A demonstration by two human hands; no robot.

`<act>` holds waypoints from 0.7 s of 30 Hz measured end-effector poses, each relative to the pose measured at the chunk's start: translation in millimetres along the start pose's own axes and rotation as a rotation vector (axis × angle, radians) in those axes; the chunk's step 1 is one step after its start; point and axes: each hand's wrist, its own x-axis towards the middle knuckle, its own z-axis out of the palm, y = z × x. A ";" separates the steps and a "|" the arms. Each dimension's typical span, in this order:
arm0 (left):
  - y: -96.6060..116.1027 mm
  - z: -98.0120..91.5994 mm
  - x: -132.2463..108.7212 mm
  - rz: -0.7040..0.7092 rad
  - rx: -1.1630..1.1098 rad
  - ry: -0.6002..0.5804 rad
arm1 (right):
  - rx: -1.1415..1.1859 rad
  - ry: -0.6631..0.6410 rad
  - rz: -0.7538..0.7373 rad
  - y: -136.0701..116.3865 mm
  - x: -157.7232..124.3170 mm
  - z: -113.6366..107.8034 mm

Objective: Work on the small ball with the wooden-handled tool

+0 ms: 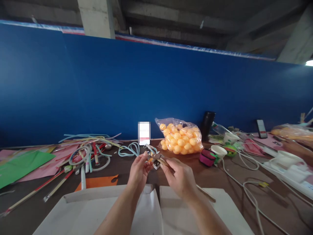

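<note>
The person's left hand reaches up from the bottom centre of the frame, thumb and forefinger pinched together on a small piece just below the middle. The right hand slants in from the lower right, its thumb and fingers clamped on the same piece from the other side. The piece looks brown and silvery; its details are too small to tell. A thin stick juts out below the right hand; whether that hand grips it cannot be told.

A dark brown table spans the lower part of the frame, white sheets lying under the forearms. Behind it rises a blue partition, with a concrete pillar at upper left.

Beyond the hands, a phone stands near the partition, beside a bag of orange balls. Tangled tubes bound the left side. On the right, bare tabletop separates the right hand from a purple pouch and a curving white cable.
</note>
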 end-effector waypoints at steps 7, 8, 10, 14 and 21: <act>0.8 2.0 -3.0 0.005 0.025 -0.007 | 0.023 -0.038 -0.010 -3.1 -1.0 -0.3; 0.7 1.8 -3.1 0.009 0.028 -0.003 | 0.029 -0.034 -0.013 -3.4 -1.2 -0.3; 0.4 1.2 -3.0 0.013 0.038 0.008 | 0.040 -0.019 -0.020 -3.8 -1.3 -0.4; -0.3 1.4 -1.9 -0.003 0.058 0.022 | 0.012 -0.023 -0.021 -3.3 -0.7 0.2; -0.5 2.9 -2.1 -0.003 0.077 0.056 | 0.023 -0.017 -0.008 -3.8 0.1 1.9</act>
